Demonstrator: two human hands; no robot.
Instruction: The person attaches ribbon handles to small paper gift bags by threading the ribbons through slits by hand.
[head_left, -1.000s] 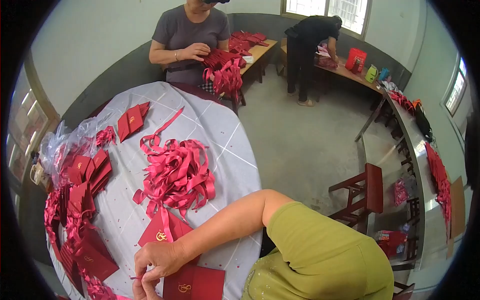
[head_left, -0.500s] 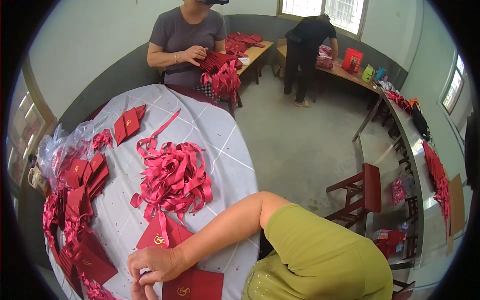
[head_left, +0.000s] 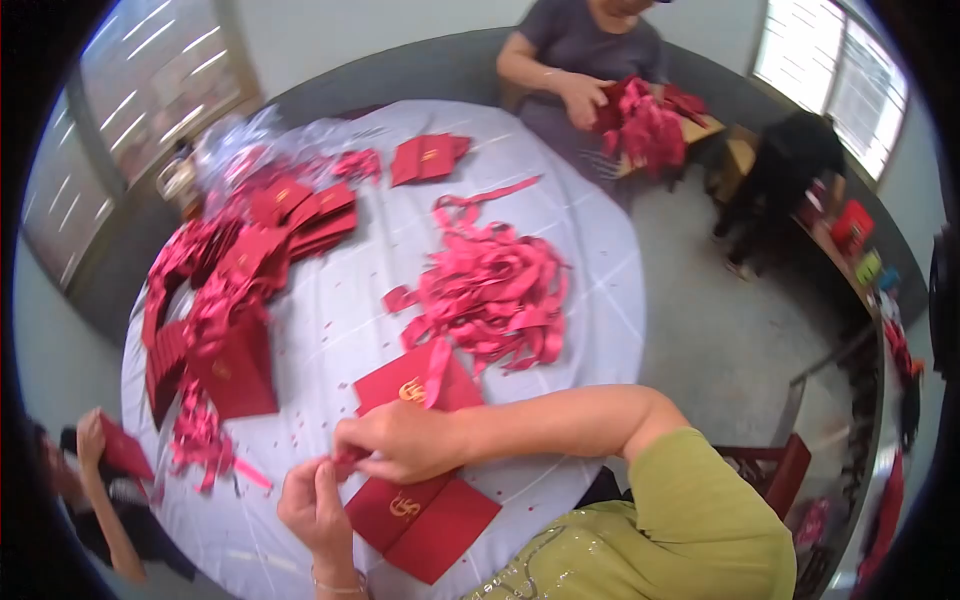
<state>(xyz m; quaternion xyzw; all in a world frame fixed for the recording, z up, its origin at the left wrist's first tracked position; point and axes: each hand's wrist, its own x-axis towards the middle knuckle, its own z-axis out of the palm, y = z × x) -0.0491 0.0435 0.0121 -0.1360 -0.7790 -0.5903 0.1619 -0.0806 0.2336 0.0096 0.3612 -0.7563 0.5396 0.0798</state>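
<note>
- Left hand (head_left: 316, 505) and right hand (head_left: 412, 438): pinched, meeting at a small red strip (head_left: 347, 456).
- Red folders (head_left: 445, 525): two, gold-emblemed, flat, either side of the right hand.
- Round table (head_left: 608, 265): cloth-covered.
- Pink ribbons (head_left: 495, 295): loose heap beyond the folders.
- Person opposite (head_left: 580, 45): holding a ribboned red bundle (head_left: 640, 125).

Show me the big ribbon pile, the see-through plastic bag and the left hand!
Ribbon pile (head_left: 500, 295), head view: the middle of its tangled loops.
Plastic bag (head_left: 240, 140), head view: its crinkled clear side.
Left hand (head_left: 318, 505), head view: the middle of the hand.

There's room left of the obstructing ribbon heap (head_left: 505, 292).
</note>
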